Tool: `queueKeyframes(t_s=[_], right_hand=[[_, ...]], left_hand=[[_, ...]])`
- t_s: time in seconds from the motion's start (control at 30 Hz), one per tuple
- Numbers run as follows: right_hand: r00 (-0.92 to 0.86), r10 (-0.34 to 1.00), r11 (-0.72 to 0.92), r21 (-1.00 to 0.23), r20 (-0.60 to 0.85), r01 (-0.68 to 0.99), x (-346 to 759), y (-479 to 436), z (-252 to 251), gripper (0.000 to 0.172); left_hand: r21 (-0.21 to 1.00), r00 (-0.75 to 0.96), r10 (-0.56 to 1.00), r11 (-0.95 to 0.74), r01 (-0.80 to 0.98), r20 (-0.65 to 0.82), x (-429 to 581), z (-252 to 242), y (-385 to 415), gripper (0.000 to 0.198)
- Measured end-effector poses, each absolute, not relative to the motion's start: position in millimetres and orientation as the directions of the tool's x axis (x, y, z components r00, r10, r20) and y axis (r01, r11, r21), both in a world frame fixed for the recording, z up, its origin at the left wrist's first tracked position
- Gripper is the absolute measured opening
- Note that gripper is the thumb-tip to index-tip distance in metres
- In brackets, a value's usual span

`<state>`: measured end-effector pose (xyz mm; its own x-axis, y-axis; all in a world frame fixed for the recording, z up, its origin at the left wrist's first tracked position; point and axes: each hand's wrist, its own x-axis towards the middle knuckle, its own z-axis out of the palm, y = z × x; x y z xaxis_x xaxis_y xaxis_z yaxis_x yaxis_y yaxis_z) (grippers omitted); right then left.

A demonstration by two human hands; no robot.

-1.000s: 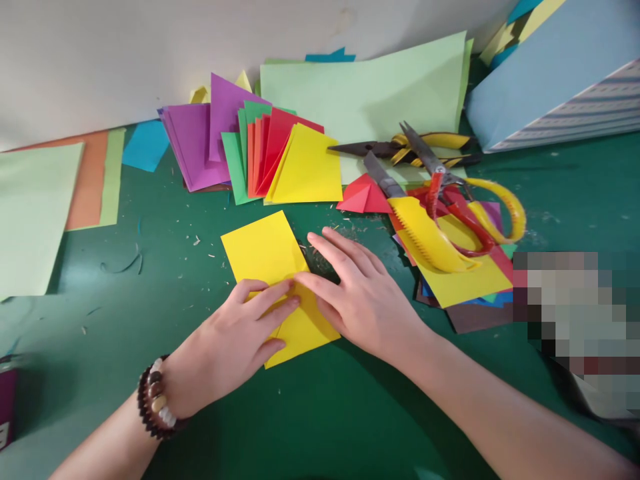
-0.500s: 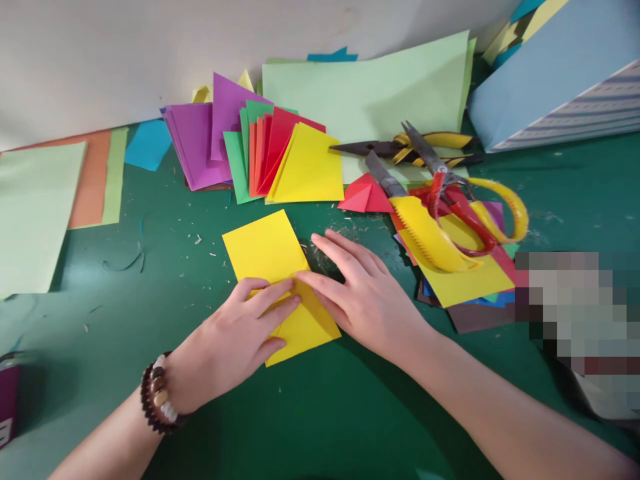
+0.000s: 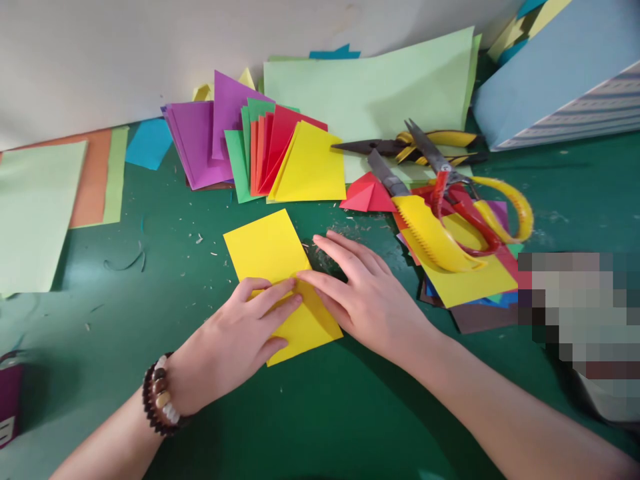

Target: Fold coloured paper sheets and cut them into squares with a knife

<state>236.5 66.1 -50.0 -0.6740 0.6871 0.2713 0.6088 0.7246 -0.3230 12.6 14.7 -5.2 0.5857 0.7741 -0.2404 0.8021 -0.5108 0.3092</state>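
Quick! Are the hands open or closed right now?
Left hand: open, lying flat on the yellow paper, not gripping.
Right hand: open, fingertips resting on that paper, not gripping.

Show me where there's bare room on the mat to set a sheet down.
Green mat shows between the pale green sheet and the yellow paper, with small scraps on it. More shows below the left hand and right hand. The upper right is crowded: red-handled scissors and pliers lie among paper.
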Motion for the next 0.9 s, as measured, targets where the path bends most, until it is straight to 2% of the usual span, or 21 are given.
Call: queueKeyframes(t_s=[0.5, 0.77, 0.9], right_hand=[[-0.643, 0.714, 0.697, -0.359, 0.277, 0.621, 236.0, 66.2, -49.5, 0.030], [-0.627, 0.706, 0.706, -0.403, 0.329, 0.582, 237.8, 64.5, -49.2, 0.030], [-0.597, 0.742, 0.668, -0.417, 0.307, 0.616, 235.8, 62.4, -49.3, 0.027]], left_hand=[[0.237, 0.600, 0.757, -0.553, 0.799, -0.259, 14.4, -3.3, 15.3, 0.052], [0.259, 0.610, 0.747, -0.554, 0.791, -0.264, 13.4, -2.1, 15.3, 0.054], [0.277, 0.606, 0.752, -0.543, 0.793, -0.261, 13.8, -2.3, 15.5, 0.055]])
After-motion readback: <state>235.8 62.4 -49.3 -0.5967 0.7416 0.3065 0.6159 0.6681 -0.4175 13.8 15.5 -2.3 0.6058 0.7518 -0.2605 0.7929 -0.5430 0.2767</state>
